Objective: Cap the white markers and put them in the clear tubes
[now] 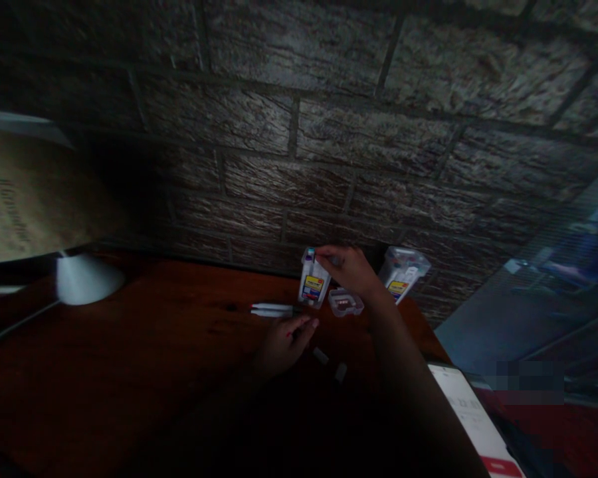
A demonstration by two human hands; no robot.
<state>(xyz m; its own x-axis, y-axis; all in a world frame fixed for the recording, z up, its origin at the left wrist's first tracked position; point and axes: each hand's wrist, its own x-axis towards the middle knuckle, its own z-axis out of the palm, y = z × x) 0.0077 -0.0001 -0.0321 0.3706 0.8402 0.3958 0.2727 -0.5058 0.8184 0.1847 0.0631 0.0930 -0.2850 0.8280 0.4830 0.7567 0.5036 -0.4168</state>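
A clear plastic box (314,285) with a yellow and blue label stands upright near the wall, holding markers with teal and purple ends (309,253). At its top is my right hand (347,267), fingertips pinched against a marker end at the rim. My left hand (285,344) rests low in front of the box, loosely curled with thumb and fingers apart; a small red spot shows on it, and I see nothing held. Two white markers (272,310) with red tips lie beside it. The open box lid (346,303) lies right of the box.
A second clear box (402,271) with a similar label stands at the right by the wall. Two small pale pieces (321,356) lie nearer me. A lamp (87,279) stands left; a phone or tablet (471,415) is at lower right. The brick wall (289,133) closes the back.
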